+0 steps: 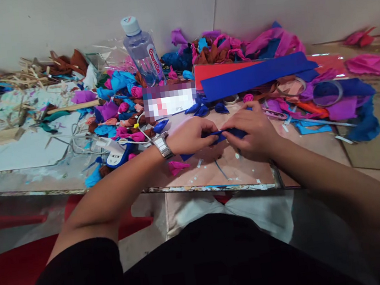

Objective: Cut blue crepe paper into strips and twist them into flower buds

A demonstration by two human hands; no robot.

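Note:
A dark blue strip of crepe paper (217, 137) is pinched between my two hands, low over the front of the table. My left hand (196, 135), with a metal watch at the wrist, grips its left part. Close beside it, my right hand (252, 130) has its fingers closed on the right part, which they partly cover. Just beyond the hands lie small blue paper pieces (201, 108). Farther back, a long flat blue sheet (258, 76) rests across a red sheet (217, 70). A pink paper scrap (178, 167) lies below my left hand.
A water bottle (143, 56) stands behind a blurred phone-like screen (171, 103). Rolled paper flowers (123, 106) heap up at left, near a power strip (118, 153) with cables. Tape rolls (327, 93) and paper scraps lie at right. Red stools (22, 274) stand below the table edge.

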